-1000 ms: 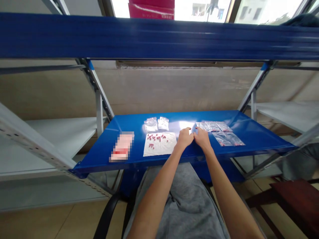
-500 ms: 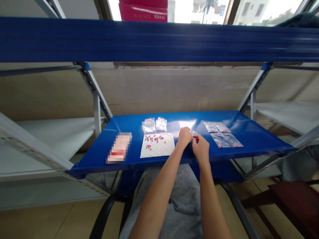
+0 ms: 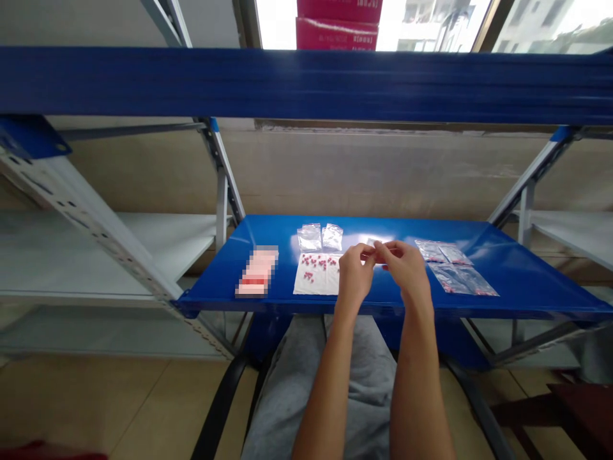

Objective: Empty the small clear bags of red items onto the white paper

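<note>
My left hand (image 3: 355, 271) and my right hand (image 3: 407, 265) meet above the blue table, fingertips pinched together. Between them is a small clear plastic bag (image 3: 372, 241), mostly hidden by the fingers. To the left of my hands lies a white cloth or paper sheet (image 3: 318, 286) with several small red bead-like pieces (image 3: 316, 260) on it; my left hand overlaps its right edge in view. Behind the sheet are two stacks of clear bags, the left stack (image 3: 310, 237) and the right stack (image 3: 332, 236). On the right, several flat bags (image 3: 462, 279) have small red pieces inside.
A pixelated pale pink rectangle (image 3: 258, 268) lies on the blue tabletop (image 3: 225, 281) at the left. A blue shelf beam (image 3: 306, 86) crosses above the table. Slanted metal posts flank it, with a white shelf (image 3: 143, 239) on the left. Red boxes (image 3: 338, 33) stand by the window.
The view has shifted left, so the table things appear farther right. My hands have risen from the tabletop and come together, the small bag between their fingers.
</note>
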`<state>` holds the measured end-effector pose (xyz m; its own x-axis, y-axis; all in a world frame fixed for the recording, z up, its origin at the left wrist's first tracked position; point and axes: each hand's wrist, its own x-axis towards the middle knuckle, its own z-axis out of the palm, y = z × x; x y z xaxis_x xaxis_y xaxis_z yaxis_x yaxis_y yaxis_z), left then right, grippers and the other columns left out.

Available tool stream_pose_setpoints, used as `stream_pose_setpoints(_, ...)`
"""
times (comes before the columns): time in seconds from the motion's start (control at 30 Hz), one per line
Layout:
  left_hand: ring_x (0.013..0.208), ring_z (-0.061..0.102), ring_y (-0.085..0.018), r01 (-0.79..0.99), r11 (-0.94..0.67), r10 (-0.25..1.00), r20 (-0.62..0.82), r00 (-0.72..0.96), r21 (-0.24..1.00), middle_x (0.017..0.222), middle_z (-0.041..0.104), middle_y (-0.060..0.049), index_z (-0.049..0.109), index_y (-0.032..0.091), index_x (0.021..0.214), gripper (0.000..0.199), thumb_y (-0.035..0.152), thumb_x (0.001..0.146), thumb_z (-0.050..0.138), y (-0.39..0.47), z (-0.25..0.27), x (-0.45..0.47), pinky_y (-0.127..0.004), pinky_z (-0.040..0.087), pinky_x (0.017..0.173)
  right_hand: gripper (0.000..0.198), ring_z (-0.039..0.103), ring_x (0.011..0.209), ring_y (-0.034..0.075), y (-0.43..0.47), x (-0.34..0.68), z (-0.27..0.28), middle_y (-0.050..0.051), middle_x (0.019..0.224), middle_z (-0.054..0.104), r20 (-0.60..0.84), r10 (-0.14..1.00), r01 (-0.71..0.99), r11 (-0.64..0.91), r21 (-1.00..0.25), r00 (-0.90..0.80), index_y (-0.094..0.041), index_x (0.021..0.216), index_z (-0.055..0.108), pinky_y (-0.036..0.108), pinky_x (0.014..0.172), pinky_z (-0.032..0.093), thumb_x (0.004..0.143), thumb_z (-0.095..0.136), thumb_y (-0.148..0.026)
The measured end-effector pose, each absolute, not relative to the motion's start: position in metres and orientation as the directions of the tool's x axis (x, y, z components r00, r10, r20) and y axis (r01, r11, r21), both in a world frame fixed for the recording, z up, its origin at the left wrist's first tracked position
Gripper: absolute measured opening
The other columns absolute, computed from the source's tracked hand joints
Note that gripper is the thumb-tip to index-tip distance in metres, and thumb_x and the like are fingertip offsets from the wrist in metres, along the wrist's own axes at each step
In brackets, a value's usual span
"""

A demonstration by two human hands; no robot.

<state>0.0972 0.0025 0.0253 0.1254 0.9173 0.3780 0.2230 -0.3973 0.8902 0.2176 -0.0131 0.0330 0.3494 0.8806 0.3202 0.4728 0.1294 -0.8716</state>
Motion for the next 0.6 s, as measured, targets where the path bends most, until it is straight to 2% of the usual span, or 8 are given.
stream_pose_setpoints(0.1, 0.084, 0.069, -0.016, 0.195, -0.420, 0.907, 0.405, 0.111, 0.886, 0.092, 0.074, -0.005, 0.071, 0.020, 0.087, 0.010, 0.024, 0.093, 0.064, -0.008, 0.027, 0.073, -0.027, 0.054, 0.079, 0.038, 0.071, 0.073, 0.024, -0.023, 0.197, 0.040, 0.007, 0.078, 0.075, 0.255, 0.911, 0.290, 0.161, -0.943, 0.324, -0.020, 0.082, 0.070, 0.037, 0.068, 0.059, 0.075, 0.075, -0.058)
stream_pose_setpoints(0.23, 0.076, 0.067, -0.015, 0.246, -0.393, 0.919, 0.383, 0.089, 0.886, 0.084, 0.071, -0.003, 0.070, 0.019, 0.080, 0.006, 0.022, 0.085, 0.071, -0.013, 0.027, 0.049, -0.026, 0.053, 0.073, 0.041, 0.068, 0.069, 0.021, -0.032, 0.180, 0.039, 0.005, 0.073, 0.072, 0.210, 0.958, 0.119, 0.189, -0.975, 0.195, -0.018, 0.081, 0.070, 0.033, 0.065, 0.058, 0.067, 0.082, -0.055)
stream_pose_setpoints(0.33, 0.074, 0.069, -0.015, 0.164, -0.332, 0.934, 0.299, 0.196, 0.929, 0.075, 0.072, -0.001, 0.069, 0.019, 0.078, 0.007, 0.022, 0.083, 0.073, -0.013, 0.029, 0.036, -0.026, 0.054, 0.072, 0.042, 0.068, 0.068, 0.019, -0.035, 0.178, 0.040, 0.005, 0.073, 0.073, 0.202, 0.974, 0.086, 0.194, -0.977, 0.101, -0.017, 0.082, 0.072, 0.031, 0.064, 0.056, 0.065, 0.085, -0.054)
stream_pose_setpoints(0.43, 0.075, 0.071, -0.016, 0.071, -0.280, 0.925, 0.250, 0.285, 0.957, 0.076, 0.074, -0.002, 0.070, 0.018, 0.080, 0.004, 0.020, 0.080, 0.073, -0.012, 0.032, 0.027, -0.025, 0.055, 0.070, 0.042, 0.069, 0.072, 0.019, -0.037, 0.181, 0.042, 0.006, 0.078, 0.075, 0.190, 0.981, 0.059, 0.187, -0.981, 0.042, -0.017, 0.085, 0.075, 0.032, 0.068, 0.056, 0.065, 0.087, -0.051)
stream_pose_setpoints(0.6, 0.073, 0.072, -0.016, 0.045, -0.256, 0.913, 0.226, 0.340, 0.966, 0.077, 0.074, -0.002, 0.070, 0.019, 0.080, 0.003, 0.019, 0.079, 0.072, -0.014, 0.035, 0.017, -0.024, 0.053, 0.065, 0.039, 0.070, 0.076, 0.021, -0.037, 0.183, 0.043, 0.006, 0.081, 0.077, 0.176, 0.984, 0.051, 0.175, -0.983, 0.016, -0.017, 0.090, 0.081, 0.036, 0.075, 0.059, 0.069, 0.085, -0.049)
